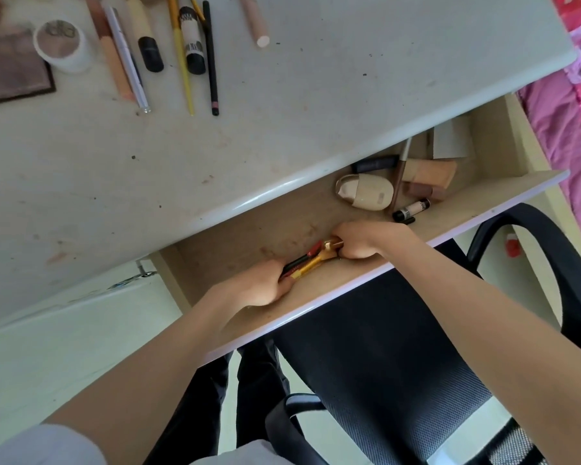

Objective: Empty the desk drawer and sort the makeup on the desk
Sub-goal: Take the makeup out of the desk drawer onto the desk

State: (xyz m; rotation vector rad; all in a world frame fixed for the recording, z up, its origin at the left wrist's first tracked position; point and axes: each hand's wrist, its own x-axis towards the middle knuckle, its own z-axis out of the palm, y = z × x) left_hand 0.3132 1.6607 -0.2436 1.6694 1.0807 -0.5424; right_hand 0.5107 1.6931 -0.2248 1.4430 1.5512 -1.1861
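The desk drawer (376,290) stands pulled open under the white desk (282,105). Inside it, my left hand (259,283) and my right hand (359,239) both grip a small bundle of makeup sticks (311,258), red, black and gold, one hand at each end. Further right in the drawer lie a beige oval case (366,191), a brown pencil (399,179), a dark tube (376,163), peach and brown boxes (430,177) and a small black-capped tube (411,209). On the desk top, several pencils and tubes (182,45) lie side by side.
A brown palette (10,72) and a white round jar (62,45) sit at the desk's far left. A pale stick (257,21) lies apart. A black mesh chair (399,347) stands under the drawer front. Pink bedding (577,112) is at the right.
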